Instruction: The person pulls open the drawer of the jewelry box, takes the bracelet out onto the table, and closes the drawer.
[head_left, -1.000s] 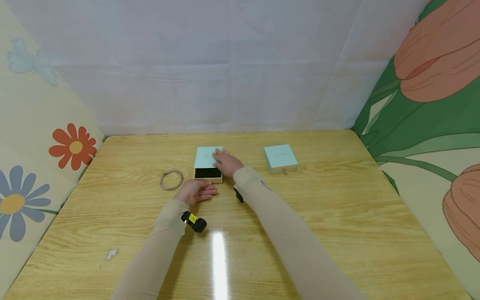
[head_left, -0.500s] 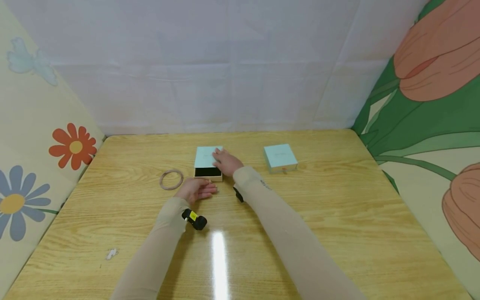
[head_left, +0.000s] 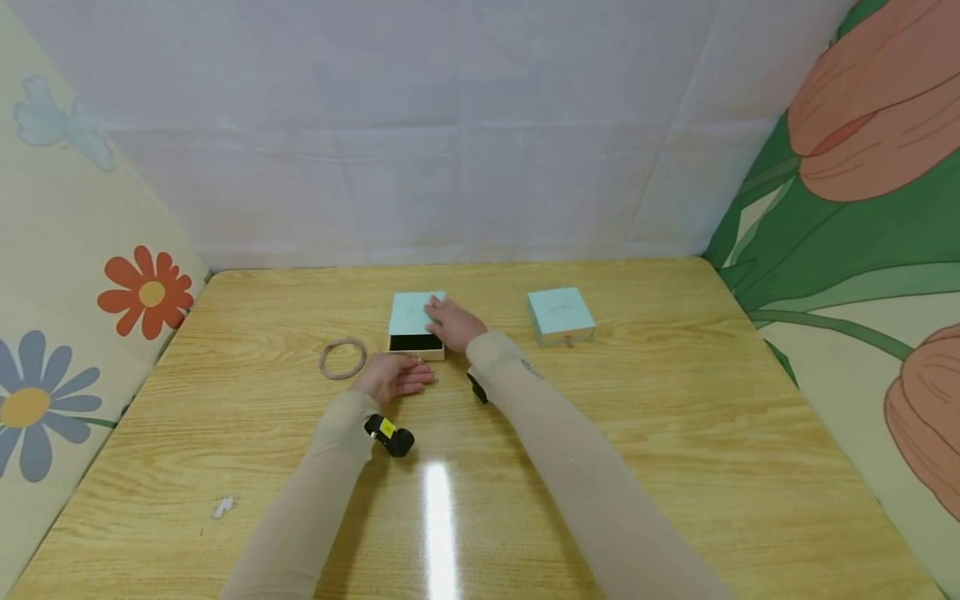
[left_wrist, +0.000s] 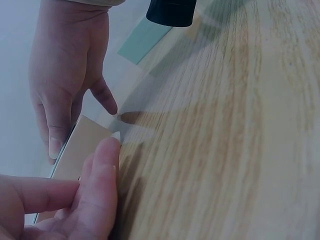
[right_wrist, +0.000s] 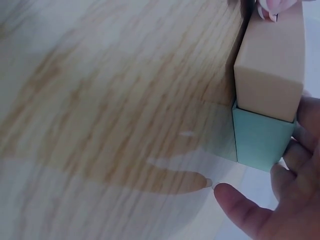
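Woodgrain tabletop [head_left: 712, 433], white backdrop [head_left: 450, 142], flowered panels [head_left: 870, 275], left grip [head_left: 392, 378] uncurled at mint box [head_left: 412, 312], right grip [head_left: 455, 324] unclenched atop it.

Beige sleeves [head_left: 573, 454], black wrist camera [head_left: 402, 442] with yellow label [head_left: 387, 428]

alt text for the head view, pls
A person's right hand rests on a pale-blue box with its cream drawer partly open, left hand at the drawer's front, on a wooden table. A similar closed box sits to the right, a thin ring to the left.
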